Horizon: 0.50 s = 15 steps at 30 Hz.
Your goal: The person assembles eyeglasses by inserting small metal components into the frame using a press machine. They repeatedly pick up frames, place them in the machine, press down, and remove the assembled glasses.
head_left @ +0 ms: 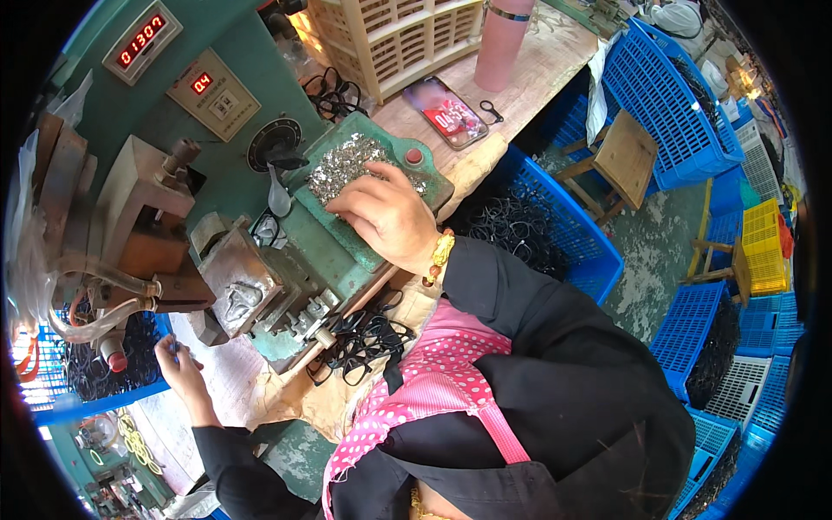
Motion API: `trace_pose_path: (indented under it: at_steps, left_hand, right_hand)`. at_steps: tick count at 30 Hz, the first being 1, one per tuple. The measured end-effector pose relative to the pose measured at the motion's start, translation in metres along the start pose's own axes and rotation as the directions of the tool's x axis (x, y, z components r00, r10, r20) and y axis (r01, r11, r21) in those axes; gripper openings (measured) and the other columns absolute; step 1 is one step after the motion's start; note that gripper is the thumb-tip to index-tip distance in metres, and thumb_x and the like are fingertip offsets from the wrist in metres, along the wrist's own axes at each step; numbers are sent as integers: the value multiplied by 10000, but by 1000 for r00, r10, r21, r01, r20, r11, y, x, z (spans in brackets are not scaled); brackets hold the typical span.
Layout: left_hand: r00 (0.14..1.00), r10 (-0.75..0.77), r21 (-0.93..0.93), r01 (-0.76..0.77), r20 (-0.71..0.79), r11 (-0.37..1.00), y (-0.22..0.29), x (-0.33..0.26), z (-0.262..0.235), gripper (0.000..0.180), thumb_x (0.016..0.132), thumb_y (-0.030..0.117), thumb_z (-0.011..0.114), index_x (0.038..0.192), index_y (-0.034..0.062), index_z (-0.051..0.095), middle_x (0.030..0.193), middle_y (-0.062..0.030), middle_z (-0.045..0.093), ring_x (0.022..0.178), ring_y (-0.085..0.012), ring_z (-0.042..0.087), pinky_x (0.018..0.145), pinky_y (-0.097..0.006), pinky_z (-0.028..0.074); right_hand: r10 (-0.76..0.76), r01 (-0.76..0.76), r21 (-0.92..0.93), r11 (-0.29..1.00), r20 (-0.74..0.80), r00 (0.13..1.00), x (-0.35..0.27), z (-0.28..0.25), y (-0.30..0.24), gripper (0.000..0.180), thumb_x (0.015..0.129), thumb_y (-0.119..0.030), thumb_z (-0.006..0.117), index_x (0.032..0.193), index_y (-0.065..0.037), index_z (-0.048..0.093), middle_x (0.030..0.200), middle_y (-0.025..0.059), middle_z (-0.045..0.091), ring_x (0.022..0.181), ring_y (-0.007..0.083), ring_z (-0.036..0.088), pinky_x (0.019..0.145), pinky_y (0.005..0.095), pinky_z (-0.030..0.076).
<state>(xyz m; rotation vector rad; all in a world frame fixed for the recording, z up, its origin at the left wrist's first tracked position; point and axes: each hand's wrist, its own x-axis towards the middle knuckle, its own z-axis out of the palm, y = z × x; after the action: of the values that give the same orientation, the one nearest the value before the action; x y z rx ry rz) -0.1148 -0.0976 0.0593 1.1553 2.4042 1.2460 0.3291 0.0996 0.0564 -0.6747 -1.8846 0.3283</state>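
My right hand [386, 217], with a beaded bracelet at the wrist, rests over a pile of small silvery metal pieces [342, 165] in a green tray on the machine. Its fingers are bent together at the pile's near edge, and whatever they pinch is too small to make out. Beside the machine's lower left, my left hand [180, 368] is closed, with a bit of something small and dark between thumb and fingers. Between the hands stands the machine's metal fixture block [238, 290]. Black eyeglass frames [364, 342] lie in a heap at the bench edge before me.
A green machine [208, 52] with red displays rises at the left. Behind the tray are a phone [446, 113], a pink bottle [503, 43] and a cream basket [399, 43]. A blue crate [594, 251] of dark frames stands right; a wooden stool [624, 160] is beyond.
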Motion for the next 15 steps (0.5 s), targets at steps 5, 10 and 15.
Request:
trace_pose_path:
  at_steps: [5,10,15]
  left_hand:
    - [958,-238,-672,281,159,685,62,-83,7,130,1047,118,591,1163,62,605,845,-25,591,583,-86,524,598,-284,535]
    - [979,-121,-660,199,162,725,84,-138,-4,207,1079,237,558,1125,47,625,821,-50,639,642,-121,582,696,-304,538]
    - [994,89,-758,-5,69,652,146,-135,0,221,1113,205,474,1163,5,555,1061,-98,579,765,-193,650,663,-324,523]
  right_hand:
    - [49,-49,22,999,2,999,2,-2,1,228,829,-21,720,1024,-138,711,959,15,686,974,235,672,1087,467,429]
    - [94,-102,121,987,66,993,9,-5,-16,213,850,4,702,1011,-131,738,942,11,715,994,208,686,1136,435,382]
    - [147,-179,386,905,111,983,36,-12,-63,129,867,-19,754,979,-82,739,997,41,728,984,193,671,1064,437,401]
